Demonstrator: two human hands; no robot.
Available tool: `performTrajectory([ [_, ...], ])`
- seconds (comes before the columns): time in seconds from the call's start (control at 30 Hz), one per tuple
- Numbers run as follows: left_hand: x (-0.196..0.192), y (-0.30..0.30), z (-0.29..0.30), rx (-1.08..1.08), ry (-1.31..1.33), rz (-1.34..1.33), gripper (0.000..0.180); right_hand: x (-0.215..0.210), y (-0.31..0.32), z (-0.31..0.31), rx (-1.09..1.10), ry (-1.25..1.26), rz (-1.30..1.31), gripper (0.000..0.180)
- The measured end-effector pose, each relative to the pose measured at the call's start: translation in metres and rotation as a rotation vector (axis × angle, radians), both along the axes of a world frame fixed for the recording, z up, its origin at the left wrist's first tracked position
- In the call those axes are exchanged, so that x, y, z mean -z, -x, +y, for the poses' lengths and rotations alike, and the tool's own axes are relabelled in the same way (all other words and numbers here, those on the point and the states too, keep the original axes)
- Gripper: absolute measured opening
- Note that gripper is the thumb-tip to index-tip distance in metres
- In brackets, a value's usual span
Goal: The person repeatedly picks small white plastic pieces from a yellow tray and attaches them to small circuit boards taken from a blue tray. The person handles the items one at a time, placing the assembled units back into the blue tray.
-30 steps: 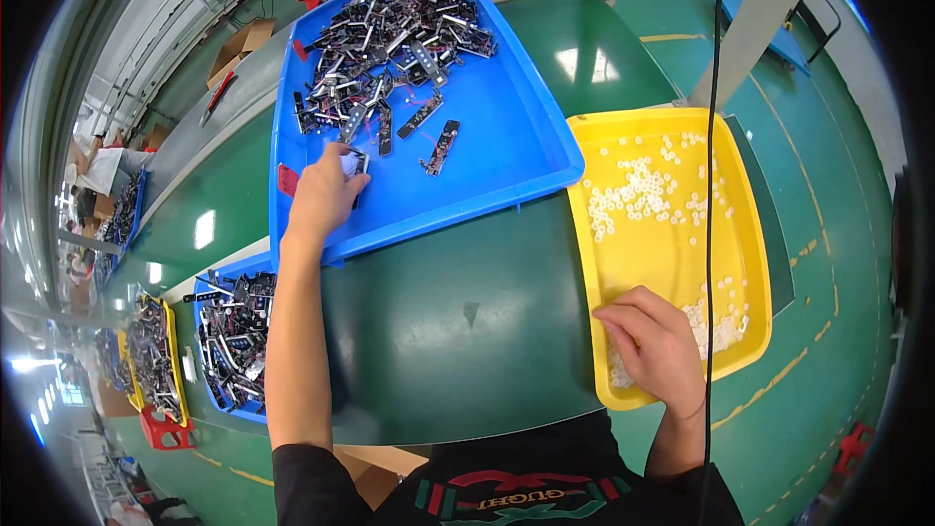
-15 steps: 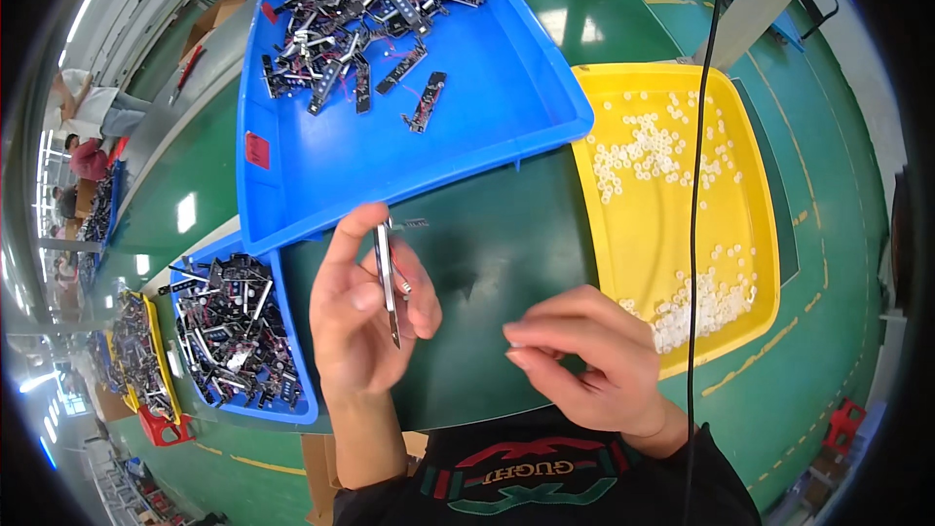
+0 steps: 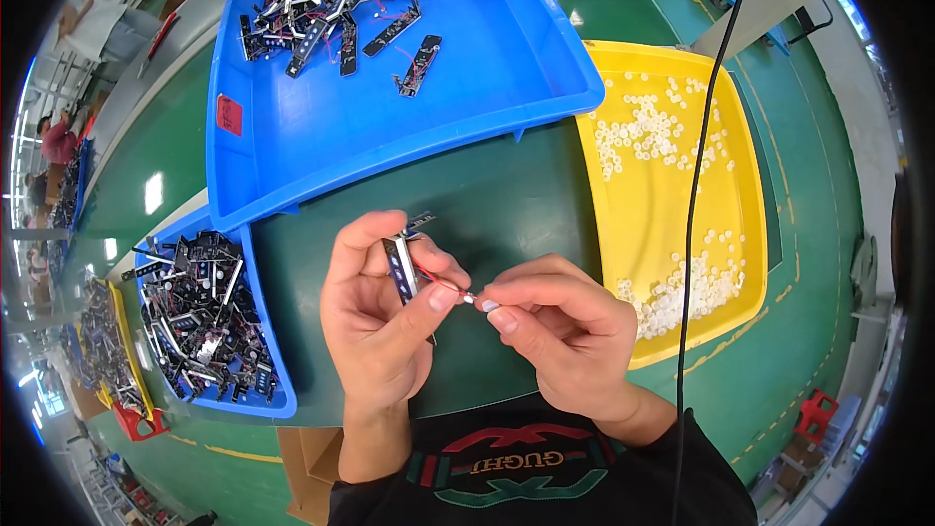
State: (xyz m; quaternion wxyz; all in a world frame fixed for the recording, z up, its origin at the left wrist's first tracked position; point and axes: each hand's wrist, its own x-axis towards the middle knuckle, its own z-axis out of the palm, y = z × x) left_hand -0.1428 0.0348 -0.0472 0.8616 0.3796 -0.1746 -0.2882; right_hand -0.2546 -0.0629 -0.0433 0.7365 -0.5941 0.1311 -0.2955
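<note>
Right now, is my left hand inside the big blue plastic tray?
No, your left hand holds a black circuit board over the dark green tabletop.

The left hand [image 3: 375, 326] partly hides the circuit board [image 3: 398, 263] from us. We cannot identify the tiny white piece [image 3: 489, 306] in the right hand [image 3: 573, 329]. The blue tray [image 3: 419, 117] is cropped at twelve o'clock.

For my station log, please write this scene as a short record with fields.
Left hand: holds a narrow board with thin wires
Right hand: pinches a small white piece near the wire ends
Large blue tray: similar boards, mostly heaped at far end
Yellow tray: scattered white rings
Smaller blue tray: heaped boards
</note>
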Motion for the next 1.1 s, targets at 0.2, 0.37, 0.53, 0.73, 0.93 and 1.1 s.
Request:
performTrajectory([
  [0.2, -0.004, 0.010, -0.001, -0.249, -0.148, -0.196, 0.049, 0.009, -0.004, 0.003, 0.004, 0.005, -0.045, 0.022],
  [0.37, 0.001, 0.011, 0.001, -0.235, -0.047, -0.307, 0.044, 0.005, -0.006, -0.001, 0.088, 0.315, -0.029, 0.023],
  [0.53, 0.001, 0.013, 0.002, -0.225, -0.062, -0.326, 0.042, 0.005, -0.006, -0.004, 0.158, 0.521, -0.051, 0.026],
  [0.73, 0.002, 0.015, 0.000, -0.247, -0.068, -0.395, 0.041, 0.005, -0.008, -0.008, 0.119, 0.527, -0.104, 0.026],
  [0.93, 0.003, 0.017, 0.004, -0.265, -0.100, -0.536, 0.039, 0.006, -0.009, -0.002, 0.123, 0.286, -0.083, 0.022],
  [1.1, 0.002, 0.015, 0.007, -0.236, -0.062, -0.667, 0.037, 0.008, -0.006, -0.003, 0.026, 0.187, -0.093, 0.021],
])
